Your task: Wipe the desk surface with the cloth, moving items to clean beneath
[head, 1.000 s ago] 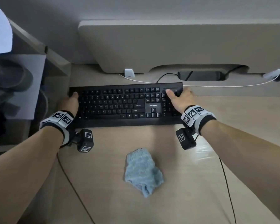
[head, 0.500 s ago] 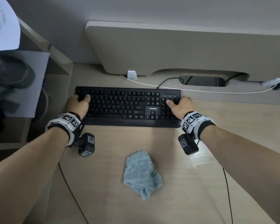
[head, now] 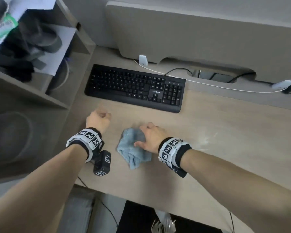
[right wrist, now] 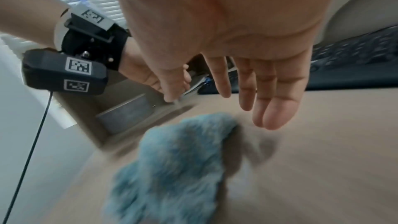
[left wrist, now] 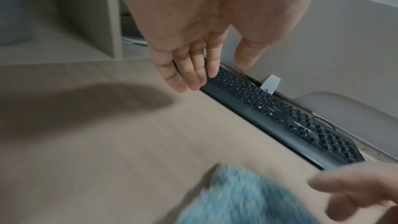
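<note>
A crumpled light-blue cloth (head: 133,148) lies on the pale wooden desk (head: 225,132), near its front edge. My right hand (head: 148,135) is over the cloth's upper right part, thumb touching it. In the right wrist view its fingers (right wrist: 258,91) are straight above the cloth (right wrist: 176,168) and not closed round it. My left hand (head: 101,117) hovers to the left of the cloth with relaxed fingers (left wrist: 189,77) and holds nothing. The black keyboard (head: 134,88) lies behind both hands, untouched.
A white cable (head: 208,84) and a small white adapter (head: 143,60) run behind the keyboard, under a raised shelf (head: 191,31). An open shelf unit (head: 40,68) with dark items borders the desk on the left. Bare desk stretches to the right.
Both hands have left the keyboard and drawn back toward the front edge. The right hand has come down over the cloth; the left hangs free beside it.
</note>
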